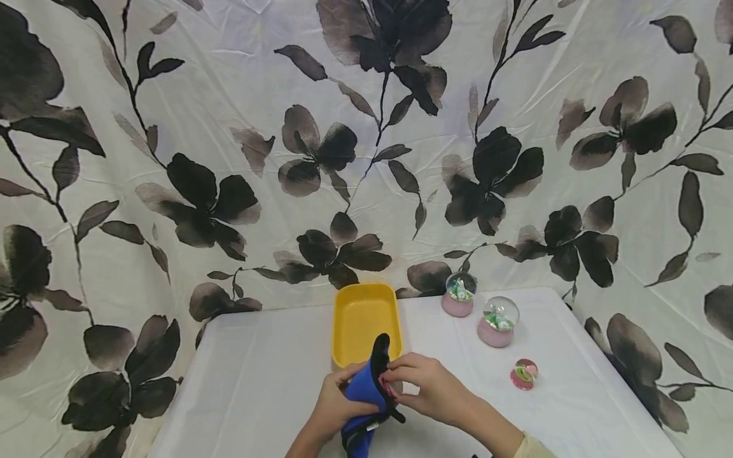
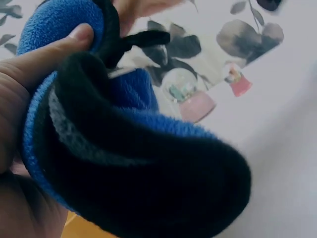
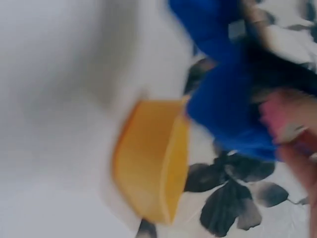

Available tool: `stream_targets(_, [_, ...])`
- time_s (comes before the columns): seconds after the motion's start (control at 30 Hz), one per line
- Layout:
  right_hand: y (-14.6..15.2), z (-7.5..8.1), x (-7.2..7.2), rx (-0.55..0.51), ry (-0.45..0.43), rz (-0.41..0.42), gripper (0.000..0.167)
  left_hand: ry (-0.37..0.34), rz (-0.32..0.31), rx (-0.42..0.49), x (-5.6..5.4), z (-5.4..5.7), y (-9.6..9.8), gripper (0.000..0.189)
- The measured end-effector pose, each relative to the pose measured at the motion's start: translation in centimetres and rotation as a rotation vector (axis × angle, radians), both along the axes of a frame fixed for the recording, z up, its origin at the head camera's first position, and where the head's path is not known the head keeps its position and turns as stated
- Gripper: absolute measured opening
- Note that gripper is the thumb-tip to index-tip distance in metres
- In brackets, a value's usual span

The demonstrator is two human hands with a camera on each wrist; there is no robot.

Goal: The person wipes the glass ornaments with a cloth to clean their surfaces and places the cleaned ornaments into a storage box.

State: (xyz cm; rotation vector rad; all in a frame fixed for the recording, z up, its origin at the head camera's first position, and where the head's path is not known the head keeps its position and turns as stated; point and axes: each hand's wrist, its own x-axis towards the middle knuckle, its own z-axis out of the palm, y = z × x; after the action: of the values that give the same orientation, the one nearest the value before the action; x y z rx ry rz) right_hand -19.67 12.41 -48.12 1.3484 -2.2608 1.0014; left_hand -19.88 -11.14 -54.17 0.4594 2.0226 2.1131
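My left hand [image 1: 339,402] grips a bunched blue terry cloth [image 1: 363,389] with thick black edging [image 2: 163,173] and a small white tag. In the left wrist view, the left thumb presses on the blue fabric. With its fingertips, my right hand [image 1: 432,389] pinches a small pink object [image 3: 275,116] against the cloth's black edge. It looks like a little globe on a pink base, but the fingers cover most of it and the right wrist view is blurred. Just beyond the hands stands a yellow tray [image 1: 338,327].
To the right on the white table [image 1: 246,375] stand two pink-based snow globes, one at the back [image 1: 458,296] and a larger one [image 1: 498,322] nearer. A smaller red-based globe [image 1: 523,374] sits closer. Behind the table hangs a floral cloth [image 1: 401,210].
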Motion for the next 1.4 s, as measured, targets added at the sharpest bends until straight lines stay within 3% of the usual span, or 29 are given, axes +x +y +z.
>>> stream_targets(0.13, [0.2,-0.8,-0.3,0.041,0.491,0.075,0.019,-0.065,-0.035,0.094,0.1,-0.3,-0.1,0.064])
stream_targets(0.23, [0.0,-0.6,-0.6,0.06,0.853,0.078,0.022,-0.091,-0.084,0.185,0.2,-0.2,0.0,0.06])
stream_targets(0.3, [-0.2,-0.5,-0.7,0.028,0.989,0.076,0.024,-0.101,-0.126,0.256,0.3,-0.2,0.0,0.056])
stream_targets(0.33, [-0.3,-0.6,-0.7,-0.008,0.984,0.074,0.023,-0.103,-0.14,0.284,0.3,-0.2,0.0,0.055])
stream_targets(0.37, [-0.4,-0.9,-0.6,-0.058,0.94,0.06,0.02,-0.102,-0.149,0.307,0.4,-0.2,0.1,0.053])
stream_targets(0.43, [-0.6,-1.9,-0.1,-0.186,0.726,0.043,0.011,-0.096,-0.158,0.34,0.6,-0.3,0.1,0.05])
stream_targets(0.57, [-1.1,-4.0,1.3,-0.498,0.078,0.0,0.029,-0.059,-0.127,0.34,0.9,-0.3,0.3,0.044])
stream_targets(0.63, [-1.3,-4.4,1.9,-0.602,-0.254,-0.046,0.036,-0.024,-0.107,0.324,0.9,-0.2,0.4,0.045])
stream_targets(0.77, [-1.3,-3.7,2.3,-0.651,-0.813,-0.153,0.029,0.035,-0.056,0.271,0.8,0.0,0.3,0.054])
stream_targets(0.9, [-0.5,-2.8,1.9,-0.61,-1.175,-0.122,0.022,0.083,-0.049,0.204,0.7,0.2,0.4,0.056])
stream_targets(1.0, [0.3,-2.5,1.2,-0.575,-1.329,-0.042,0.017,0.147,-0.058,0.137,0.5,0.4,0.6,0.052])
stream_targets(1.1, [0.9,-2.4,0.7,-0.549,-1.396,0.018,0.013,0.181,-0.061,0.09,0.5,0.4,0.7,0.051])
stream_targets(1.27, [1.4,-2.4,0.6,-0.584,-1.354,0.07,0.007,0.069,-0.021,0.124,0.7,0.2,0.8,0.056])
stream_targets(1.4, [1.5,-2.2,0.8,-0.685,-1.321,0.087,0.014,-0.012,0.011,0.204,0.7,-0.2,0.7,0.06])
